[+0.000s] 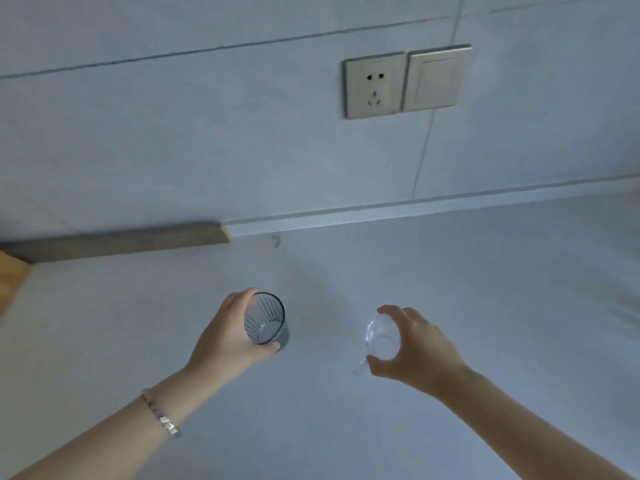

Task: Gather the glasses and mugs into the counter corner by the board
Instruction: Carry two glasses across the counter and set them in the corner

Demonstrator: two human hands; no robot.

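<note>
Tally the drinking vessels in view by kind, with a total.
Ribbed grey glass, in the left hand: 1
Clear mug with a handle, in the right hand: 1
Total: 2

head cam: only view | sat above the counter [450, 306], close over it | faced forward and down toward the far wall [207, 133] | wide-angle, tilted | took in board [114, 241] far left, socket [374, 85] far right, both forearms near
</note>
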